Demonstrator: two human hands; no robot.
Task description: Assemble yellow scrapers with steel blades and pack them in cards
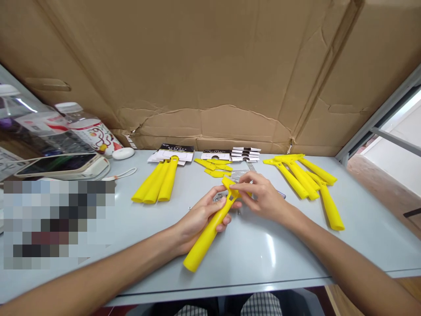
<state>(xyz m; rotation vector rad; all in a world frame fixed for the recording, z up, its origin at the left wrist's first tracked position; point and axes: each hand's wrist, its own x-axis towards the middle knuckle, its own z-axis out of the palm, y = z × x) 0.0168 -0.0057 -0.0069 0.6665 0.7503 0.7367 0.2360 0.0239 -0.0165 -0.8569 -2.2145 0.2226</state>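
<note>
My left hand [210, 208] is wrapped round a yellow plastic T-shaped scraper handle [207, 239], its hollow tube end pointing down towards me. A square hole shows near its head. My right hand [261, 193] is closed at that head, thumb and fingertips pressed against it; whether a small part is also between them is hidden. Just behind the hands lie small loose metal hardware, partly covered, and flat yellow plastic plates [215, 166].
Three yellow handles [154, 184] lie at left against black-and-white cards [174, 151]. Folded cards [245, 153] stand at the back. Several more handles [296, 173] lie at right. Bottles [90, 127] and a phone [62, 164] are far left. A cardboard sheet [210, 74] walls the back.
</note>
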